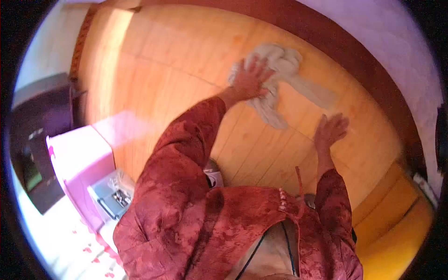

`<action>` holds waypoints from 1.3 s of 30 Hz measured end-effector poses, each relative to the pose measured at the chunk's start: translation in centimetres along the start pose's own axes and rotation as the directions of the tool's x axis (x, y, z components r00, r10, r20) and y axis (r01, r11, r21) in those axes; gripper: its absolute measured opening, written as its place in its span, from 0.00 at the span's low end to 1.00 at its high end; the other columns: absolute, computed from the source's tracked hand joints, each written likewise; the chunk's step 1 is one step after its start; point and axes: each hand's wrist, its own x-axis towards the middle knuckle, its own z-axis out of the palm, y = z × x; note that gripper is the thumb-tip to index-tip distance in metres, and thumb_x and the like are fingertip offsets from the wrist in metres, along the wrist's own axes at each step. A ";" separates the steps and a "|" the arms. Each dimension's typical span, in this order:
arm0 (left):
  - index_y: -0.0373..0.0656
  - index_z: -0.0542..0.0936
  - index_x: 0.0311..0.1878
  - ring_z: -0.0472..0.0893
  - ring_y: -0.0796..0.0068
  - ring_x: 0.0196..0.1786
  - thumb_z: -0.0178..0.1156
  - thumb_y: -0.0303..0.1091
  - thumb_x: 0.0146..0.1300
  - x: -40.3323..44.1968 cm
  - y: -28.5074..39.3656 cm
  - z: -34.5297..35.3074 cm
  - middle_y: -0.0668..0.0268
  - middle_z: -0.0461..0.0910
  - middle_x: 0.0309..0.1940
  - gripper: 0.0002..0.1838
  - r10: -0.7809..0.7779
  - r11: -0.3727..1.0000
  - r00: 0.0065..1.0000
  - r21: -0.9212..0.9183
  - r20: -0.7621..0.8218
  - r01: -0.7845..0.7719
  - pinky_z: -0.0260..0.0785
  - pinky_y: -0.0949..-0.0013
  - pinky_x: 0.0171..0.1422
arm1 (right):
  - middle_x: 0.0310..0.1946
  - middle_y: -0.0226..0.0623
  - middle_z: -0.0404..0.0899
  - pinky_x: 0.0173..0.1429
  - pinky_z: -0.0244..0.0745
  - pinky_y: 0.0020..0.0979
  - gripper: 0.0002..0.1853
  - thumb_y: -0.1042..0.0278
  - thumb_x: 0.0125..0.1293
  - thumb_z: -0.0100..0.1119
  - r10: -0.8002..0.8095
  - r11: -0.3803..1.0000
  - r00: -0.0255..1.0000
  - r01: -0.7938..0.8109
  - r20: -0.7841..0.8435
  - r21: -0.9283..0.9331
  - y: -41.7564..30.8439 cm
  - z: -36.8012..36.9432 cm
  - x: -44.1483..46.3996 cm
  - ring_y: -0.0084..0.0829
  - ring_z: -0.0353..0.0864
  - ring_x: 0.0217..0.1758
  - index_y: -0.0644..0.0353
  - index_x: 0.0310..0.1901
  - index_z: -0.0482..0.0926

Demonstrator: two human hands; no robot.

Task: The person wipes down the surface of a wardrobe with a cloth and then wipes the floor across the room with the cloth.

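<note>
A crumpled whitish cloth (285, 60) lies on the wooden floor (186, 98), with one end stretched out to the right and another hanging toward me. My left hand (252, 78) is laid flat on the cloth's left part, fingers spread, pressing rather than gripping. To the right and nearer to me, my right hand (331, 130) is held out with its fingers extended and nothing in it. It is slightly blurred and apart from the cloth; I cannot tell whether it touches the floor.
Along the far side curves a dark red-brown border (336, 42). At left stand a pink box (84, 154), a small light-blue container (108, 193) with small items, and a dark cabinet (42, 126). Yellow-orange furniture (396, 224) is at lower right. My foot (213, 176) shows below my left arm.
</note>
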 end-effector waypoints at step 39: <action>0.33 0.60 0.68 0.47 0.35 0.73 0.60 0.66 0.48 -31.8 -17.6 3.2 0.34 0.51 0.69 0.54 -0.913 0.252 0.373 -0.490 0.164 0.834 0.45 0.37 0.71 | 0.70 0.70 0.36 0.75 0.42 0.44 0.65 0.26 0.51 0.58 -0.070 0.966 0.592 0.240 0.803 -0.093 -3.1 -5.8 -2.2 0.59 0.42 0.74 0.69 0.72 0.33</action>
